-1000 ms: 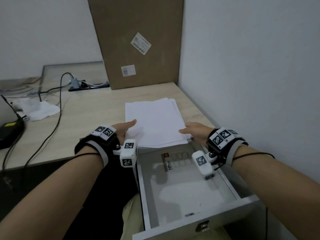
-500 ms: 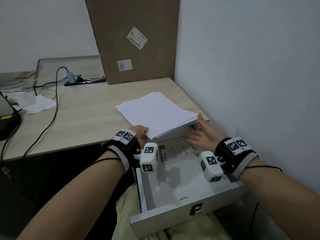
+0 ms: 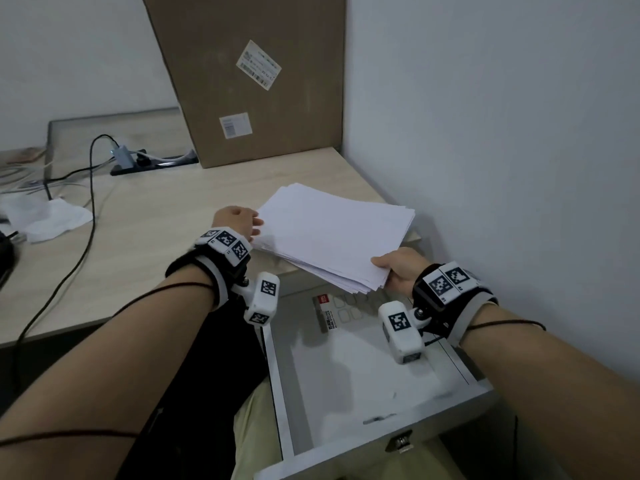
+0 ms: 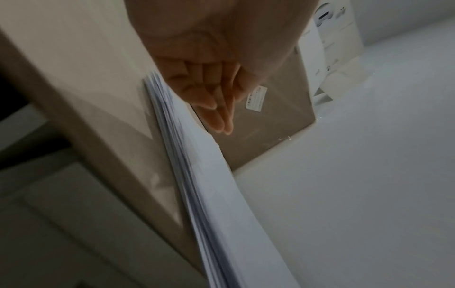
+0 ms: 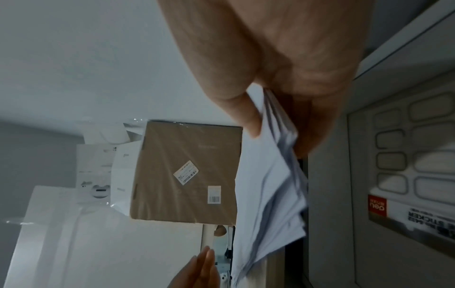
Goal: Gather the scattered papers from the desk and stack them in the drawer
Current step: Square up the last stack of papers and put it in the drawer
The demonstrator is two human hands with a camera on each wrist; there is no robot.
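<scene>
Papers above desk edge, open drawer below; box behind

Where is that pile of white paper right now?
In the head view, the paper stack overhangs the desk's right front corner above the open drawer, pinched by the right hand.

Plain pale walls meet in a corner behind a light wood-grain tabletop, and the light is dim and even. A tall brown cardboard box stands upright in that corner on the tabletop, against the back wall, with two white shipping labels stuck on its front. To its left a black power strip lies on the tabletop with a plug in it, and dark cables trail from there toward the tabletop's near edge. Further left lies a crumpled white cloth. Under the tabletop the space is dark.
</scene>
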